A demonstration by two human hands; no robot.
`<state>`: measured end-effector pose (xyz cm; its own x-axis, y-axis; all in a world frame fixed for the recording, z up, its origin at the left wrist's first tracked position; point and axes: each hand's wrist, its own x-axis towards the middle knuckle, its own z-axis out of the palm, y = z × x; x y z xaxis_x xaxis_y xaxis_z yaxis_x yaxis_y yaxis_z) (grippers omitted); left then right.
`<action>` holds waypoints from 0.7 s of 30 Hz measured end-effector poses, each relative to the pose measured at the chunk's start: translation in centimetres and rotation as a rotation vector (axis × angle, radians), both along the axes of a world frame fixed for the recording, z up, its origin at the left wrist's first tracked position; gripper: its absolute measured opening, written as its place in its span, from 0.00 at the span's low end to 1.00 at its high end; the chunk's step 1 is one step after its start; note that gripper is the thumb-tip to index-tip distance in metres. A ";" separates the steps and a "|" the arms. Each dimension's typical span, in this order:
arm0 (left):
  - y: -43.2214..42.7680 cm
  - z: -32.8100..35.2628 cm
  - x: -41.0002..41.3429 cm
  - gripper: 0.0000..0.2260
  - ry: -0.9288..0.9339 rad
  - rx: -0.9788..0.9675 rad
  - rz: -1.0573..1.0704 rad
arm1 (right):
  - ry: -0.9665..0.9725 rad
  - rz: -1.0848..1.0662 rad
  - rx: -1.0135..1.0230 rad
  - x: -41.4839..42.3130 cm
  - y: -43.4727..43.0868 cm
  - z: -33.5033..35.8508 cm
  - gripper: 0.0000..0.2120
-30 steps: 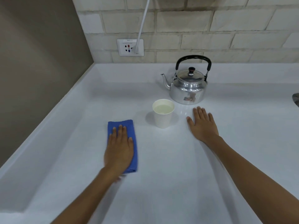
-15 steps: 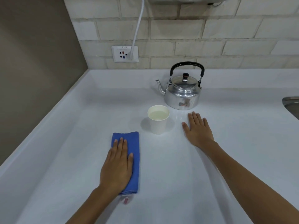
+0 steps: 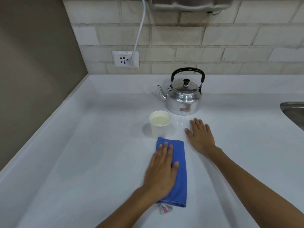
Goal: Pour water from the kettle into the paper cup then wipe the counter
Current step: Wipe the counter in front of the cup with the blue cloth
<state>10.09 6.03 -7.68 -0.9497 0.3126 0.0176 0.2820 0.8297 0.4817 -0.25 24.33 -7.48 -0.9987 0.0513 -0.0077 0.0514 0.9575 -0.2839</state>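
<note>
A shiny metal kettle (image 3: 183,97) with a black handle stands upright at the back of the white counter (image 3: 82,145). In front of it, to the left, a white paper cup (image 3: 160,125) holds water. A folded blue cloth (image 3: 178,170) lies on the counter just below the cup, its far edge close to the cup's base. My left hand (image 3: 162,171) presses flat on the cloth, fingers pointing away from me. My right hand (image 3: 199,136) rests flat on the bare counter, right of the cup and in front of the kettle.
A wall socket (image 3: 125,59) with a white cable plugged in sits on the tiled back wall. The rim of a steel sink (image 3: 292,111) shows at the right edge. A brown wall borders the counter on the left.
My left hand has slid the blue cloth to the right across the counter, from left of the cup to just in front of it. The right hand stayed flat in place.
</note>
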 end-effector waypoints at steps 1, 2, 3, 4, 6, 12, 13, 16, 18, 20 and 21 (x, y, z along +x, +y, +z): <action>-1.6 0.2 -0.6 0.25 0.021 0.057 0.029 | 0.027 -0.016 -0.027 0.7 -0.4 0.5 0.25; -3.3 0.2 -1.5 0.25 0.054 0.075 0.075 | 0.066 -0.031 -0.046 1.6 -1.1 1.1 0.24; -5.0 0.3 -2.4 0.24 0.080 0.055 0.129 | 0.103 -0.037 -0.058 2.6 -2.0 1.6 0.24; -6.6 0.3 -3.2 0.24 0.085 0.008 0.181 | 0.128 -0.027 -0.074 3.8 -3.2 1.9 0.24; -8.6 -0.1 -4.4 0.24 0.061 -0.100 0.250 | 0.128 0.040 -0.130 6.5 -6.1 2.3 0.24; -9.3 -1.8 -4.8 0.25 0.130 -0.189 0.271 | 0.003 0.124 -0.053 11.5 -12.2 0.1 0.28; -9.4 -1.9 -4.8 0.25 0.136 -0.189 0.268 | 0.010 0.123 -0.024 11.6 -12.0 -0.1 0.29; -9.7 -2.1 -4.9 0.25 0.144 -0.189 0.258 | 0.011 0.153 -0.011 12.0 -10.7 -0.4 0.28; -9.9 -2.4 -4.9 0.25 0.154 -0.203 0.258 | 0.027 0.192 -0.045 12.4 -9.4 -0.7 0.29; -9.9 -2.6 -5.0 0.24 0.164 -0.230 0.260 | 0.069 0.201 -0.044 12.4 -7.5 -0.5 0.33; -9.9 -2.6 -5.0 0.25 0.172 -0.245 0.263 | 0.107 0.197 -0.009 12.0 -6.2 -0.4 0.35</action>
<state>5.06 -3.87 -10.28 -0.9877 0.0736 0.1383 0.1036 0.9688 0.2250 11.71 18.12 -7.89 -0.9845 -0.1447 0.0995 -0.1676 0.9433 -0.2864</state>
